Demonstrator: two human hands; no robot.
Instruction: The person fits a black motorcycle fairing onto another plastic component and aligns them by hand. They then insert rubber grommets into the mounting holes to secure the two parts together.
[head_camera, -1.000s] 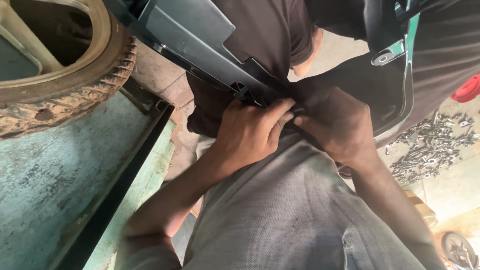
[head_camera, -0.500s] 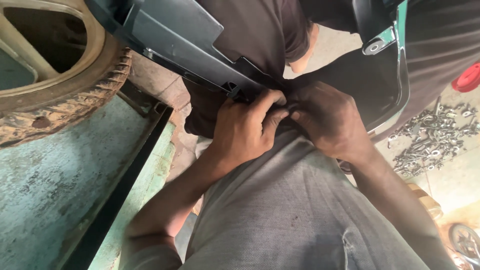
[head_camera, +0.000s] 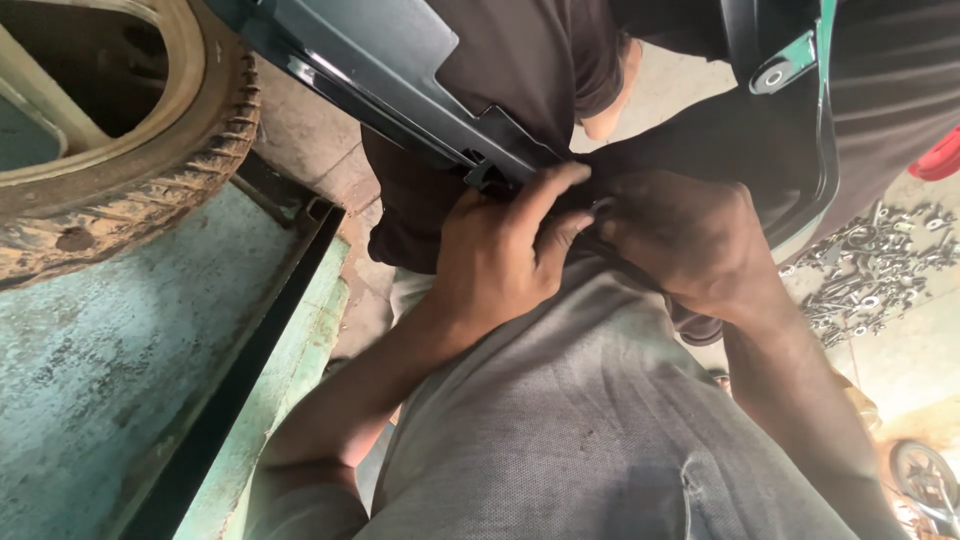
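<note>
At centre of view, both hands meet on lower edge of dark plastic panel (head_camera: 380, 60). Versus 0.5 s ago: left hand (head_camera: 500, 255) index finger now stretched right along panel edge; panel little changed. Right hand (head_camera: 690, 240) curled tight, pinching small dark part at panel edge, just beside left fingertips. Left hand narrow, fingers pressed on edge. Forearms converge over grey-trousered lap. Tyre (head_camera: 150, 150) far left; loose bolts (head_camera: 870, 260) on floor, right.
</note>
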